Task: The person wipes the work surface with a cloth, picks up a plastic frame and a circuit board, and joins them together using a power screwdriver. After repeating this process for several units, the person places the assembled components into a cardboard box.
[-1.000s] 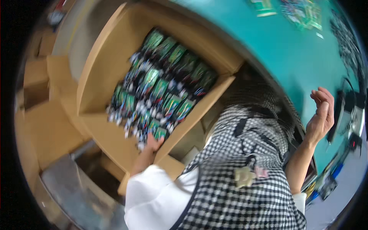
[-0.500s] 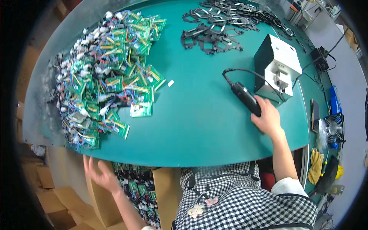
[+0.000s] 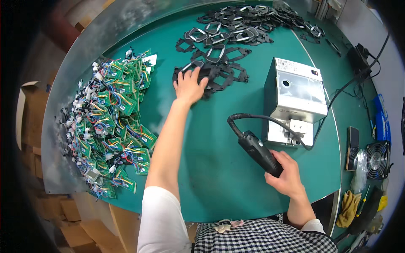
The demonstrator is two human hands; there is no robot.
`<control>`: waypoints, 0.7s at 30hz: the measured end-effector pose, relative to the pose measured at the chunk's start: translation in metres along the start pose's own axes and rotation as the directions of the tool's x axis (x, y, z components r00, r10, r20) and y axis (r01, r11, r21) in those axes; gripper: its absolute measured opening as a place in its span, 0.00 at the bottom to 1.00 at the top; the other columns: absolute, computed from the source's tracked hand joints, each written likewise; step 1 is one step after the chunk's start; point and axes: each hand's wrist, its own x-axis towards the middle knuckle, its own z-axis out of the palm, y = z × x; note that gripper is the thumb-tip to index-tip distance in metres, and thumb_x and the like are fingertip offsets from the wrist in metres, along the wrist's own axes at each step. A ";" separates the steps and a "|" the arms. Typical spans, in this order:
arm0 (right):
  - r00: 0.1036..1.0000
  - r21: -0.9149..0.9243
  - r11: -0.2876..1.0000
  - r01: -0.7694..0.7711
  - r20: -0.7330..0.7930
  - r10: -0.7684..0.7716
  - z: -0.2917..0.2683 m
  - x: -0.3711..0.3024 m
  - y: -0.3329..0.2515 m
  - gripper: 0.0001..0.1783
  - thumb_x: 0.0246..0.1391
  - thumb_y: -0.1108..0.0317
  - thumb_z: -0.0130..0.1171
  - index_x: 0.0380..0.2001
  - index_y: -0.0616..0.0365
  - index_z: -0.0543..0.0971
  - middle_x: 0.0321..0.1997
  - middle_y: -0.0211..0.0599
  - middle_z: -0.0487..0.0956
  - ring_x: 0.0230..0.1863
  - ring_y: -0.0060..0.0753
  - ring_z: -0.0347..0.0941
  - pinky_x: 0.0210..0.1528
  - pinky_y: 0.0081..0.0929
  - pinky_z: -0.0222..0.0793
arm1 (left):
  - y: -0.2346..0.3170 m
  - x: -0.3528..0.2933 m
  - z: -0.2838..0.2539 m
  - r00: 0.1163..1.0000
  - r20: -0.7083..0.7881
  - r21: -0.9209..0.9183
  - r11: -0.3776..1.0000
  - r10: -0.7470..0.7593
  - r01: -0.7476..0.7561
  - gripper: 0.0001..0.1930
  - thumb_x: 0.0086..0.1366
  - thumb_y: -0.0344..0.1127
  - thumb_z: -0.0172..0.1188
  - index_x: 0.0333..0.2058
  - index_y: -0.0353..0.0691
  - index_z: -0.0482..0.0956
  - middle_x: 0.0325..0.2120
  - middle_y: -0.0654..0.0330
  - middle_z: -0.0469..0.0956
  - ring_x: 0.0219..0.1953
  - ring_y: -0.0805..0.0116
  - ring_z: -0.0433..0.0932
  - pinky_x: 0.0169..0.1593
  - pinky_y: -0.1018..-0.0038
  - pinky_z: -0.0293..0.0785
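My right hand is wrapped round the rear of a black electric screwdriver with a coiled cord at its front end. The tool lies in front of a white and black box-shaped screw feeder. My left hand reaches far over the table, fingers spread on the near edge of a pile of flat black plastic frames. Its fingertips touch a frame, but I cannot make out a grip. Left of that forearm lies a heap of green circuit boards with coloured wires and white connectors.
More black frames cover the back of the green table. At the right stand a black power adapter, a small fan and yellow gloves. Cardboard boxes are on the floor at the lower left.
My left hand has gone from below the table's front edge up onto the black frames. My right hand still grips the screwdriver. The whole view has shifted.
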 end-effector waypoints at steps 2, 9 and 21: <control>0.999 0.067 0.998 0.016 -0.049 -0.013 -0.002 -0.001 0.001 0.30 0.29 0.72 0.59 0.45 0.62 0.73 0.29 0.43 0.72 0.29 0.41 0.71 0.33 0.29 0.67 | 0.001 -0.037 0.008 0.960 -0.095 0.072 0.964 0.263 -0.257 0.26 0.59 0.48 0.51 0.56 0.49 0.64 0.53 0.54 0.66 0.57 0.47 0.59 0.58 0.50 0.52; 0.943 0.412 0.897 0.160 -0.331 -0.016 -0.004 -0.013 0.017 0.40 0.29 0.76 0.56 0.54 0.66 0.61 0.32 0.30 0.69 0.32 0.22 0.68 0.35 0.19 0.64 | -0.001 -0.146 -0.014 0.946 -0.144 -0.248 0.915 0.289 -0.317 0.22 0.50 0.25 0.59 0.46 0.42 0.74 0.40 0.54 0.76 0.47 0.51 0.72 0.51 0.62 0.67; 0.842 0.482 0.777 0.406 -0.528 -0.112 0.018 -0.072 -0.011 0.48 0.38 0.81 0.58 0.61 0.66 0.43 0.25 0.36 0.72 0.24 0.27 0.70 0.34 0.25 0.68 | 0.061 -0.246 -0.058 0.888 -0.081 -0.415 0.795 0.452 -0.442 0.12 0.54 0.24 0.51 0.38 0.35 0.76 0.32 0.51 0.76 0.34 0.53 0.76 0.39 0.65 0.73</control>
